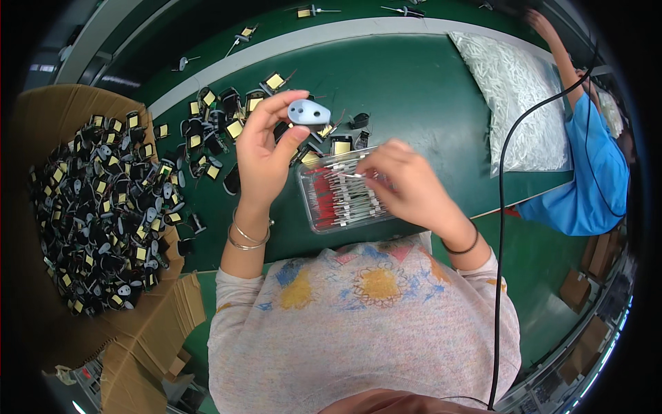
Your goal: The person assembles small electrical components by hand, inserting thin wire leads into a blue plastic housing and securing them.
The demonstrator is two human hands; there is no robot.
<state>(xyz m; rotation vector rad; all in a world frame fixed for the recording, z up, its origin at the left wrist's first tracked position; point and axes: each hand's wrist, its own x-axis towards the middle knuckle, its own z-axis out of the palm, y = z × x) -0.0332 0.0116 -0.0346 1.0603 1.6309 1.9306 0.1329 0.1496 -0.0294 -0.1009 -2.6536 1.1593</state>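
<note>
My left hand (269, 141) is closed with thumb and fingers on a small light grey-blue plastic housing (309, 112), oval with dark holes in its face. It is raised above the green table. My right hand (407, 183) pinches a thin pale wire lead (353, 175) over a clear plastic tray (312, 219). Red and whitish thin leads (331, 196) lie side by side in that tray, partly covered by my right hand. Behind my left hand, several black-and-grey parts with yellow square pads (234, 129) lie heaped on the table.
A large cardboard box (72, 103) full of similar parts stands at the left. A clear bag of small white pieces (514, 103) lies on the table (407, 83) at the far right. A black cable (501, 228) hangs down at the right, near a co-worker in blue (586, 179). More parts (303, 12) lie beyond the pale rail.
</note>
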